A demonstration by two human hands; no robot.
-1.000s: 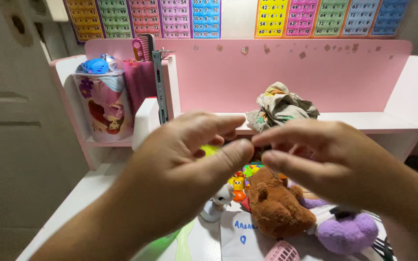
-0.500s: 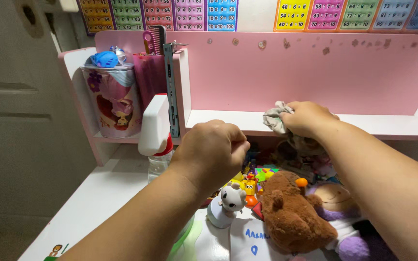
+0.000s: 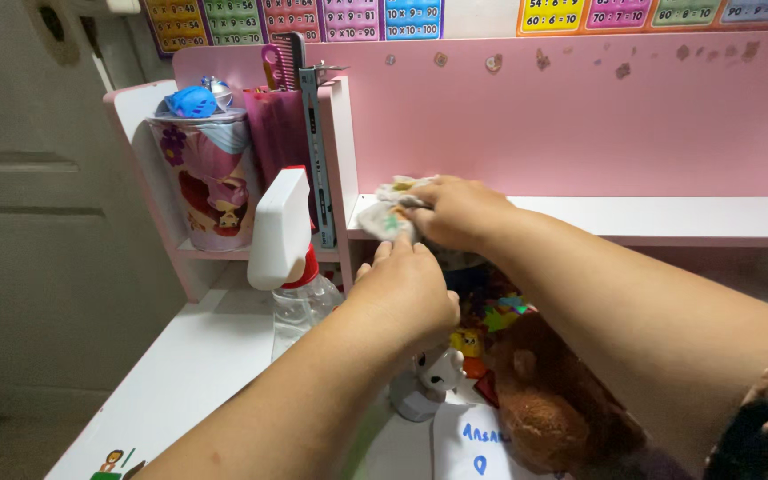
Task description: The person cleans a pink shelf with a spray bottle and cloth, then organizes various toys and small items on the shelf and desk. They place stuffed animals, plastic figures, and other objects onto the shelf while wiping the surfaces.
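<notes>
- Cloth, crumpled and patterned, lay at the left end of the white shelf, pressed down under the right hand, whose fingers were closed on it.
- Left hand hovered just below the shelf edge, fingers loosely extended, holding nothing.
- Spray bottle stood just beside that hand.
- Wiping looked barely under way: the long stretch of shelf to the right remained uncovered by the cloth.

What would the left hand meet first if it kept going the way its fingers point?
Probably the crumpled cloth under the right hand at the shelf edge. The left hand points up at it from just below, though depth is unclear.
</notes>
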